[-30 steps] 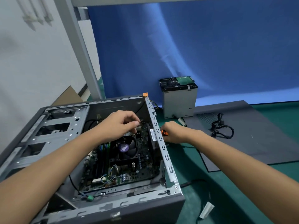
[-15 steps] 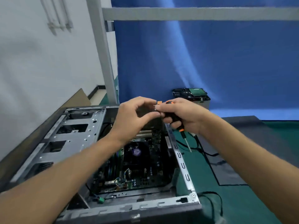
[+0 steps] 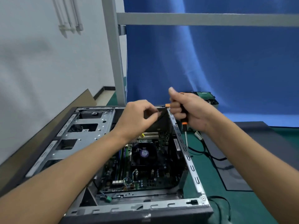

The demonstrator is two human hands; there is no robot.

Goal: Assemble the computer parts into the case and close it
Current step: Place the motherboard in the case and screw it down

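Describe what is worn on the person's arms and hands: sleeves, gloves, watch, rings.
No sleeves show; both arms are bare to the frame edge. The left hand and right hand wear no gloves; no watch, bracelet or ring shows on the wrists or visible fingers.

Right hand grips screwdriver mid-frame, shaft pointing down outside open case. Left hand beside it, fingertips pinched above motherboard; can't tell what's pinched.

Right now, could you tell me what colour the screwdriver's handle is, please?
Black with orange trim; the head view shows the screwdriver gripped in the right hand.
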